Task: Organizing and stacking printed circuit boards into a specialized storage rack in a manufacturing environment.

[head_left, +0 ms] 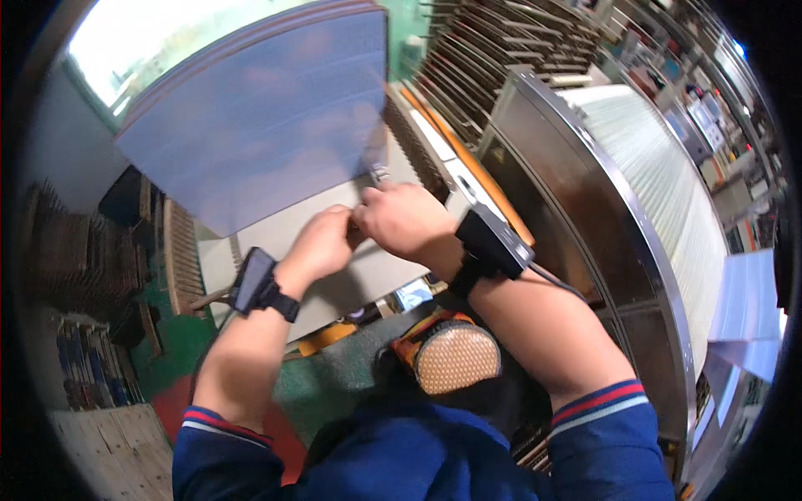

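Note:
My left hand (324,240) and my right hand (403,219) meet above a pale tabletop (313,305). The fingers of both are bent and closed together; what sits between them, if anything, is hidden and blurred. Just beyond my right hand's knuckles is a small, shiny metallic piece (380,173), too smeared to name. Behind the hands a large bluish panel (267,117) stands upright on the table, with the brown edges of further sheets along its top. Each wrist carries a strapped black device.
To the right stands a metal-sided machine (576,175) with a pale ribbed top (660,159). Slatted racks (501,58) rise at the back. A wooden rack (182,259) flanks the table's left side. Below the table is a round, orange-rimmed object with a honeycomb face (458,357).

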The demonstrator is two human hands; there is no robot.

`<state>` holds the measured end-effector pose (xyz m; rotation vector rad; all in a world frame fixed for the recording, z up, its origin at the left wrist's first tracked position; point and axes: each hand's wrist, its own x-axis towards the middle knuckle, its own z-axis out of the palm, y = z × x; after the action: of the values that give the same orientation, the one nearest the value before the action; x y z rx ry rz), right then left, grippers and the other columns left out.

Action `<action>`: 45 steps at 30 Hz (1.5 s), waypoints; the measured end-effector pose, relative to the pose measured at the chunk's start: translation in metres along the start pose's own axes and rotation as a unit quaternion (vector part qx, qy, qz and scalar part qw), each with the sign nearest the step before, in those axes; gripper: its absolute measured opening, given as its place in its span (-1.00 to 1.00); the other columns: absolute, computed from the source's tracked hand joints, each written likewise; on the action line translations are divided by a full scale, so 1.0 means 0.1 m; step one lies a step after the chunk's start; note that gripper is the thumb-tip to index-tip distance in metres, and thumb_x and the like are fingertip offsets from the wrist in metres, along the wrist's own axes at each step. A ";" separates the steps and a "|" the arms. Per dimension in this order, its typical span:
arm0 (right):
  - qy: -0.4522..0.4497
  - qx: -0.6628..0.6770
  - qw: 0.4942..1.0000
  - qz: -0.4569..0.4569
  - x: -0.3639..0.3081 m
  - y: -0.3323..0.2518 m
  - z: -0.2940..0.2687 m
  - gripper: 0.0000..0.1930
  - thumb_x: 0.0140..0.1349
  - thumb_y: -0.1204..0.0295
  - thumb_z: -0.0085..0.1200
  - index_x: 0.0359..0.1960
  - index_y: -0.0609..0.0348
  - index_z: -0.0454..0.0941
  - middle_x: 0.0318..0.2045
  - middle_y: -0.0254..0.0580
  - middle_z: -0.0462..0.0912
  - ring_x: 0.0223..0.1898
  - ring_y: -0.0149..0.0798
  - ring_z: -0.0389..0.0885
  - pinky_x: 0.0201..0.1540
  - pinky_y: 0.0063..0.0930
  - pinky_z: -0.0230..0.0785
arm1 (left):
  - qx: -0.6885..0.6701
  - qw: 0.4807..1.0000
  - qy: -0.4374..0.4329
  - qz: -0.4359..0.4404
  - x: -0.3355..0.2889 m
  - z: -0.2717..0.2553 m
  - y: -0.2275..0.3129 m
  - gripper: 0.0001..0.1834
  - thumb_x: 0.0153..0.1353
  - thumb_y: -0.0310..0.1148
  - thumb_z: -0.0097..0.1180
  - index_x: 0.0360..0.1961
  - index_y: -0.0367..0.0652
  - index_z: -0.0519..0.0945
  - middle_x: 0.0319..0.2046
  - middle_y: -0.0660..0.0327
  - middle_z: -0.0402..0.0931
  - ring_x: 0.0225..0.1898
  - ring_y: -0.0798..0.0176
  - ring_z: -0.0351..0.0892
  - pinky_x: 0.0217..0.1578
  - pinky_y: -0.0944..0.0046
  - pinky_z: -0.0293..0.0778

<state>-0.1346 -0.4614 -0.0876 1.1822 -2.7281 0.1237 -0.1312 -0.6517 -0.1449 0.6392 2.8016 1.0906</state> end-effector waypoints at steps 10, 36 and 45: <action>0.063 -0.003 0.996 0.068 -0.06 -0.08 0.09 -0.76 0.29 0.28 0.12 -0.46 0.16 0.63 -0.42 -0.04 0.63 -0.29 0.03 0.67 -0.20 -0.14 0.57 | 0.016 0.999 0.012 0.035 -0.01 0.07 -0.02 -0.80 0.17 -0.36 0.19 -0.31 -0.32 0.65 -0.24 -0.12 0.60 -0.08 -0.20 0.57 -0.03 -0.06 0.51; 0.125 0.131 0.880 0.440 0.14 -0.39 0.44 -0.83 0.19 0.57 0.03 -0.24 0.36 0.62 -0.36 0.11 0.70 -0.34 -0.05 0.69 -0.22 -0.22 0.51 | -0.194 0.979 0.063 0.024 -0.07 0.11 -0.06 -0.77 0.16 -0.46 0.07 -0.22 -0.33 0.67 -0.12 -0.14 0.57 -0.07 -0.23 0.63 -0.03 -0.06 0.58; 0.187 0.255 0.735 0.600 -0.15 0.24 0.48 -0.87 0.23 0.52 0.13 -0.32 0.39 0.65 -0.50 -0.27 0.64 -0.48 -0.44 0.60 -0.44 -0.55 0.42 | -0.429 0.768 0.152 0.450 -1.96 -1.98 -1.02 -0.76 0.18 -0.48 0.19 -0.10 -0.19 0.56 -0.29 0.07 0.50 -0.19 -0.07 0.57 -0.16 -0.03 0.51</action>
<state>-0.1478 -0.4411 -0.1382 -0.7168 -2.6015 1.1412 -0.0308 -0.9236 -0.0813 1.7889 1.6405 2.5353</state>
